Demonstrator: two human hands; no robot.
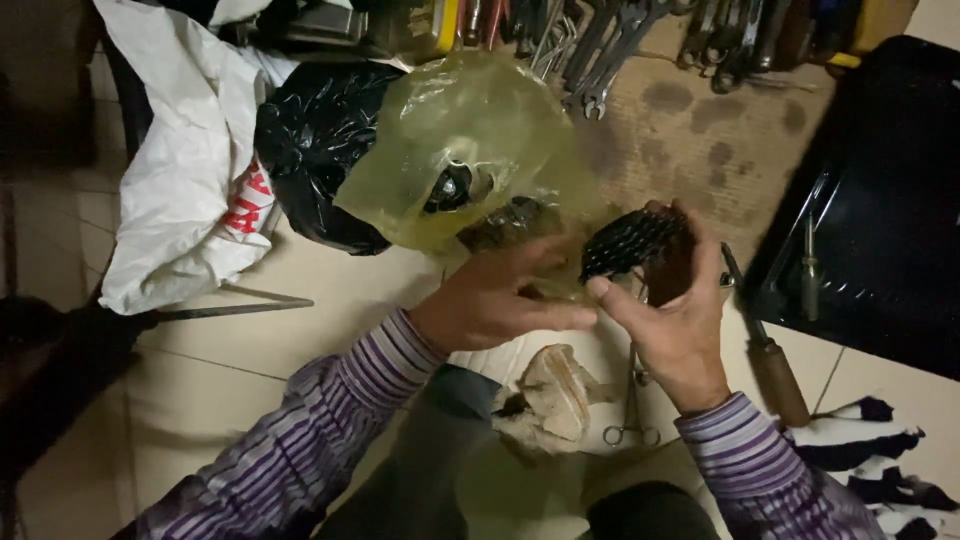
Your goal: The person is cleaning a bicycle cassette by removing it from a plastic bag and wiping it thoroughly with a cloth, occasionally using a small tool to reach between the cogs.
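On a pale tiled floor (pixel 200 380), seen from above, a person in a purple striped shirt works among bags and tools. At far left a crumpled white plastic bag with red lettering (pixel 190 170) lies on the tiles, a thin dark metal rod (pixel 235 308) just below it. Beside the white bag sits a glossy black plastic bag (pixel 315 150), and against that leans a translucent yellowish plastic bag (pixel 460 150) with a small dark round object showing through its skin. Above these, along the top edge, a row of metal spanners (pixel 600 50) rests on a stained brown mat (pixel 700 130). At centre the left hand (pixel 500 295) reaches across with fingers spread and loosely extended, gripping nothing, its fingertips touching the thumb of the right hand (pixel 670 300). The right hand is closed around a dark toothed, ridged metal part (pixel 630 243), held up between thumb and fingers just in front of the yellowish bag. Below the hands lie a crumpled beige rag (pixel 555 395) and slim metal scissor-handled forceps (pixel 632 400). Right of the wrist a wooden-handled screwdriver (pixel 770 355) lies on the floor, near a black plastic tray (pixel 880 200) holding another slim tool, with a dark blue and white cloth (pixel 870 460) at lower right.
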